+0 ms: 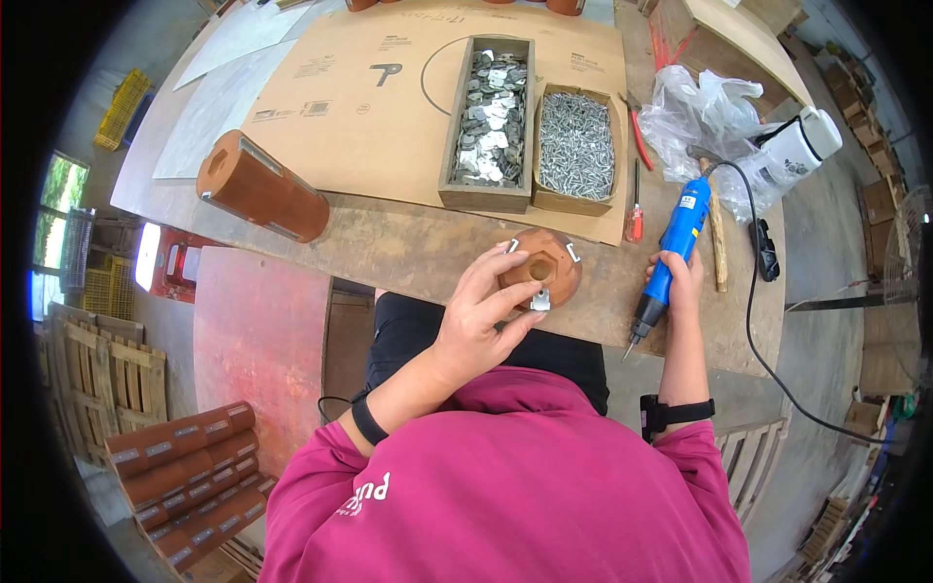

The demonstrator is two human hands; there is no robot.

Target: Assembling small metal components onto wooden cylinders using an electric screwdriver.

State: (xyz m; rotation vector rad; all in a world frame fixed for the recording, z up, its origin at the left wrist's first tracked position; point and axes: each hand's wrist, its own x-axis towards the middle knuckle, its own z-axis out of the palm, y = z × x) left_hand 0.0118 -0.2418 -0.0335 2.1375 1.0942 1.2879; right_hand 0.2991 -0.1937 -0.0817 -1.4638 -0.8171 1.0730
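Note:
A reddish-brown cylinder [569, 282] stands on end at the table's front edge, a hexagonal recess and a round hole in its top. White metal clips sit at its rim. My left hand [484, 309] is over its left side, index finger and thumb closed around a small metal clip [540, 300] at the near rim, the other fingers resting on the top. Off to the right, my right hand [683, 282] grips a blue electric screwdriver [686, 228], its bit pointing down, apart from the cylinder.
Beyond the cylinder are a wooden box of metal clips [450, 185] and a cardboard box of screws [575, 205]. A red-handled screwdriver [635, 223], pliers [641, 141], a wooden stick [719, 248] and plastic bags [695, 112] lie rightward. Another brown cylinder [267, 192] lies left; several more [190, 466] are stacked lower left.

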